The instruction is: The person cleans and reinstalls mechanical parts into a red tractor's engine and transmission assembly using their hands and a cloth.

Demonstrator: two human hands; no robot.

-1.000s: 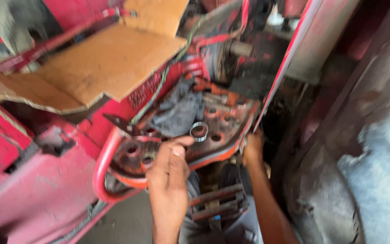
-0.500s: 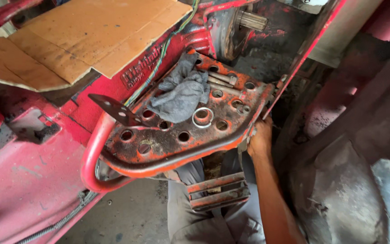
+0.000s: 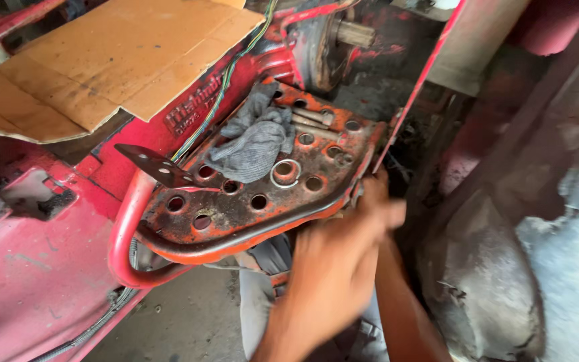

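Step plate [image 3: 236, 218] top crowded (rag [image 3: 256, 144], ring [image 3: 285, 173], bolts [image 3: 313, 124]); open room below, nr floor [image 3: 182, 322].

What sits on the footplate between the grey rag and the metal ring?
Nothing, in the head view: the grey rag reaches right up to the metal ring, with only bare perforated footplate around them.

Soft, even daylight; no glare. Deep shadow lies in the recess at upper right. The left hand [image 3: 333, 268] is motion-blurred; the perforated footplate [image 3: 236, 208] is sharp.
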